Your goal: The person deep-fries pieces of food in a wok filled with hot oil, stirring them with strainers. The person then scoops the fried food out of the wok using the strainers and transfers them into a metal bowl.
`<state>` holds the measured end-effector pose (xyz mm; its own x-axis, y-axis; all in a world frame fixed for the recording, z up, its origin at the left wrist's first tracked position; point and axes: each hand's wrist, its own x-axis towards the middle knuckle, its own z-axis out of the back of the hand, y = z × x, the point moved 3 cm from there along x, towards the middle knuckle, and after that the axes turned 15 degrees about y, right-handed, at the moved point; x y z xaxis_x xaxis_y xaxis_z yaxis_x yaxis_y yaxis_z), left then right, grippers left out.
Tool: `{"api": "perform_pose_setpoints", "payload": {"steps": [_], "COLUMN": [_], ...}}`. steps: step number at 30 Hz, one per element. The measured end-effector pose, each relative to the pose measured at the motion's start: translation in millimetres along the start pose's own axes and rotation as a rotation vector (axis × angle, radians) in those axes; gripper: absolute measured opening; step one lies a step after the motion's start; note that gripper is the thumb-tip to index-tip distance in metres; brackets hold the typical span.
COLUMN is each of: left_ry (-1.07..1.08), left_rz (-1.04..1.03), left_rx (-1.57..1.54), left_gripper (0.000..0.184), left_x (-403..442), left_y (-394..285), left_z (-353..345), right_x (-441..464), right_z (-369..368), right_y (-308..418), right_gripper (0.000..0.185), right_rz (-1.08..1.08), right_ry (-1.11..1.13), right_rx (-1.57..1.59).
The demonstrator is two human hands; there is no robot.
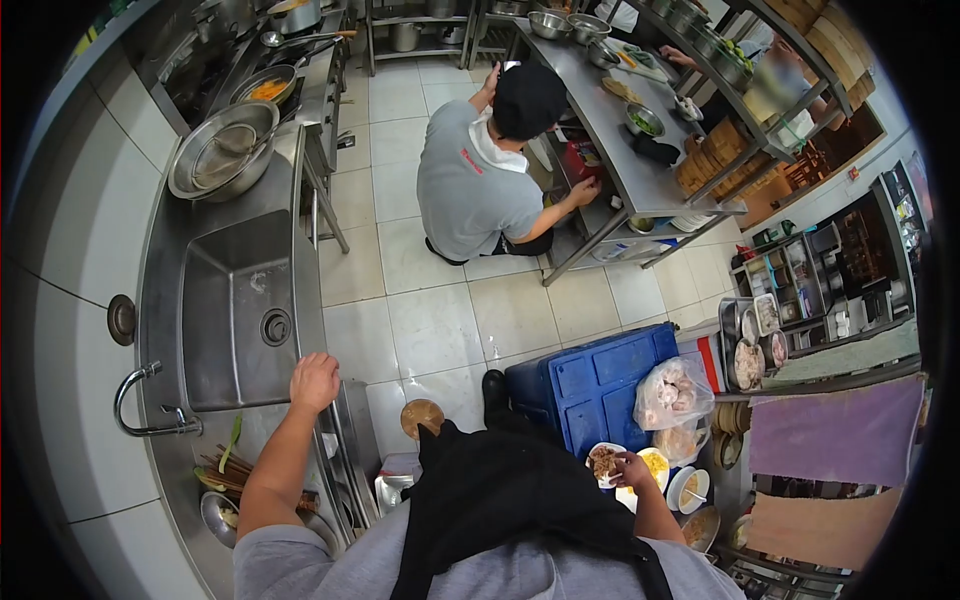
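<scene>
My left hand rests on the front rim of the steel sink, near its corner, fingers lying on the metal with nothing in them. Off to the right, my right hand is closed at the edge of a white bowl of brown minced food. Its fingers point down, and whatever they pinch is too small to make out. Beside that hand are a dish of yellow food and a white bowl with a pale spoon. A clear bag of pale pieces lies just beyond.
A blue lidded cooler stands by my right leg. Ahead, a co-worker crouches at a steel worktable, one hand at its lower shelf. A large metal basin sits beyond the sink; a curved tap is at the left.
</scene>
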<state>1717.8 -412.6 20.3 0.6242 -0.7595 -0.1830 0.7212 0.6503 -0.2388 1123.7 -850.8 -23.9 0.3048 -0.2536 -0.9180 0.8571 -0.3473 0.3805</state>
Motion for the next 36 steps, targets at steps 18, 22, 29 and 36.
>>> {"api": "perform_pose_setpoints", "payload": {"steps": [18, 22, 29, 36], "left_ry": [0.015, 0.015, 0.083, 0.131], "left_rz": [0.0, 0.008, 0.055, 0.506], "left_rx": [0.048, 0.083, 0.128, -0.257], "left_gripper": [0.007, 0.006, 0.007, 0.019], "left_x": [-1, -1, 4, 36], "left_y": [1, -4, -7, -9], "left_z": [-4, -1, -7, -83], "right_x": [41, 40, 64, 99], "right_z": [-15, -19, -8, 27], "right_y": [-2, 20, 14, -14], "right_gripper": [0.032, 0.035, 0.037, 0.036], "right_rz": [0.043, 0.098, 0.081, 0.081], "right_ry": [0.064, 0.07, 0.116, 0.099], "right_rx": [0.071, 0.029, 0.023, 0.234]}}
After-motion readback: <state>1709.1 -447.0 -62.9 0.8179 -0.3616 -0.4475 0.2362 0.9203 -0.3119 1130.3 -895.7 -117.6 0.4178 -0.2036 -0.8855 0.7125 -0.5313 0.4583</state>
